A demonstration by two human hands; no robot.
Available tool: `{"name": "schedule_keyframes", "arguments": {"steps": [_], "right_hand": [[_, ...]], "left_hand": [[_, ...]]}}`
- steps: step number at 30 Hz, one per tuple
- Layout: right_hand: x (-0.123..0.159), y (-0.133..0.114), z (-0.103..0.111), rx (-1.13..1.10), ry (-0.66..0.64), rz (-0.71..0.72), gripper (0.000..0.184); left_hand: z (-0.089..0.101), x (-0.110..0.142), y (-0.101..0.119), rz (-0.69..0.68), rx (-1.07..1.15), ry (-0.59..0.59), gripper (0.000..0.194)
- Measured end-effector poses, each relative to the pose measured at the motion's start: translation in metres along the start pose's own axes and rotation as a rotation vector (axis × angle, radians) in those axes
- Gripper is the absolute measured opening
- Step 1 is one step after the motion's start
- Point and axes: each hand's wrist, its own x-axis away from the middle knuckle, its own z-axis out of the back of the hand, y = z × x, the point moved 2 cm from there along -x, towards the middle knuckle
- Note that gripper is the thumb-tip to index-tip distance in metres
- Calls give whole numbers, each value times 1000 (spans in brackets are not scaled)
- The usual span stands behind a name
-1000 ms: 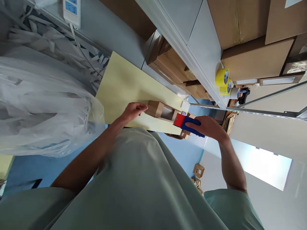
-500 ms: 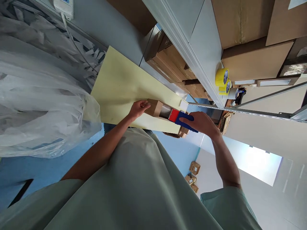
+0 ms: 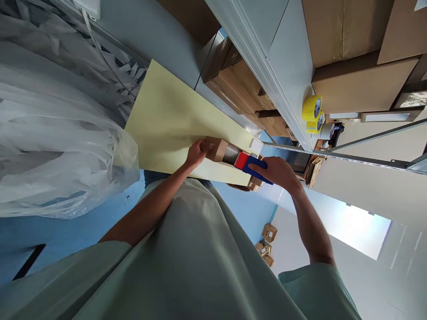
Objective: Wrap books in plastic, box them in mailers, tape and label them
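Note:
A small brown cardboard box [image 3: 217, 150] lies on the pale yellow tabletop [image 3: 167, 115]. At the box's left end is my left hand [image 3: 197, 152], its fingers closed and pressed against the cardboard. My right hand [image 3: 276, 171] grips a blue and red tape dispenser [image 3: 255, 166] by its blue body. The dispenser's red front end rests at the right part of the box. Between the red end and the left part of the box shows a greyish, shiny patch; I cannot tell whether it is tape or the contents.
A large translucent plastic bag [image 3: 66, 133] bulges at the left. Cardboard boxes [image 3: 240, 84] stand under a white shelf [image 3: 287, 66], with yellow tape rolls [image 3: 312, 108] on it. A metal rail [image 3: 360, 159] runs at the right. Small cartons [image 3: 268, 233] sit on the blue floor.
My right hand has brought the tape dispenser left and onto the box. My left hand has moved right, from just off the box's end to pressing against it.

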Motion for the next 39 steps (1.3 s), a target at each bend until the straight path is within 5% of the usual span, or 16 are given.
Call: {"name": "schedule_keyframes", "arguments": {"steps": [4,8,11,15,23,29,35,39], "right_hand": [[3,-3,2,14,11,3,64],[7,-6,3,9,-2,6,63],[9,-10,4,-5,18,30,62],[11,-15,7,-6,29,37,63],[12,-21,8,16,40,41,64],[16,-22,10,50,30,29,65],[18,-27,14,79,8,16,65],[18,-28,15,97,-5,16,67]], "left_hand": [[2,6,-13,-9,-86,71,47],[1,31,-1,-189,-39,-36,50],[-6,59,23,-366,-13,-133,71],[-18,81,40,-338,-140,-207,103],[-24,66,28,-352,-424,-320,86],[-29,59,32,-397,-379,-300,102],[-28,57,23,-302,-412,-347,92],[-23,56,31,-407,-388,-347,119]]}}
